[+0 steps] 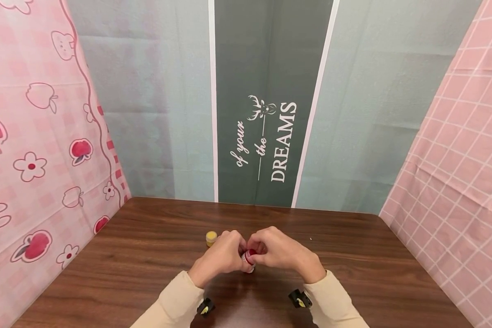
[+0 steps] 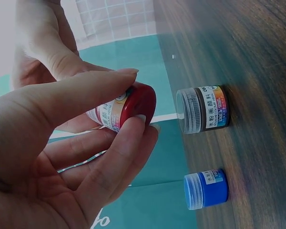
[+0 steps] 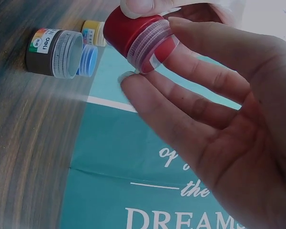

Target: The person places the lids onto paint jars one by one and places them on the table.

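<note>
A small jar of red gouache paint (image 2: 144, 101) with a ribbed clear lid (image 3: 148, 44) is tilted in the air between both hands. My left hand (image 1: 224, 256) pinches the red body between thumb and fingertips. From the other side my right hand (image 1: 279, 249) grips the lid end, thumb on its edge and fingers along it. In the head view the fingers cover much of the jar. Below and beyond it, a dark paint jar (image 2: 214, 106) and a blue paint jar (image 2: 214, 188) stand on the table. Their clear lids look closed.
A yellow paint jar (image 1: 211, 238) stands just left of my left hand, near the others. The brown wooden table (image 1: 156, 228) is bordered by hanging cloths at the back and both sides. A tiny white speck (image 1: 310, 238) lies to the right.
</note>
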`<action>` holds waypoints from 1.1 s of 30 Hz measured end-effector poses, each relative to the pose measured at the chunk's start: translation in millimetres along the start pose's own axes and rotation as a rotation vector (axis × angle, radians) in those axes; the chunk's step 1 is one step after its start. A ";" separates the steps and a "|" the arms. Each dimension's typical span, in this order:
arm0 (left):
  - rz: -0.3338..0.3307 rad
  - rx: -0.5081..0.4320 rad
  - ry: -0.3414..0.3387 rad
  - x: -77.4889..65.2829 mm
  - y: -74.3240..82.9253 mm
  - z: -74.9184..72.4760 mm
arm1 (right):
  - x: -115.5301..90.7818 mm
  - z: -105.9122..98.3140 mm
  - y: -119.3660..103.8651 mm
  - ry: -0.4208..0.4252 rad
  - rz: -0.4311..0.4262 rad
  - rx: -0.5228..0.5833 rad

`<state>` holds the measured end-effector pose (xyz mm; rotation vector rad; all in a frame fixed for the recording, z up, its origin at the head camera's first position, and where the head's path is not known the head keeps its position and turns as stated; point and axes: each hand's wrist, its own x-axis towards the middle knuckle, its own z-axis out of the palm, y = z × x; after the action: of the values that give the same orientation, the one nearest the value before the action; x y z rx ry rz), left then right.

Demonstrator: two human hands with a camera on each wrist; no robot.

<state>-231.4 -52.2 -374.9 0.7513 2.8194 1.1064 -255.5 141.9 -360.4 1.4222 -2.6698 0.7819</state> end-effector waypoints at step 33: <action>0.021 -0.006 0.012 0.2 -1.0 -0.2 | -1.3 -2.3 -3.4 -0.038 0.016 0.086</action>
<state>-232.0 -52.9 -375.3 0.7782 2.8235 1.1257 -252.6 142.3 -357.3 1.4500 -2.7096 0.8913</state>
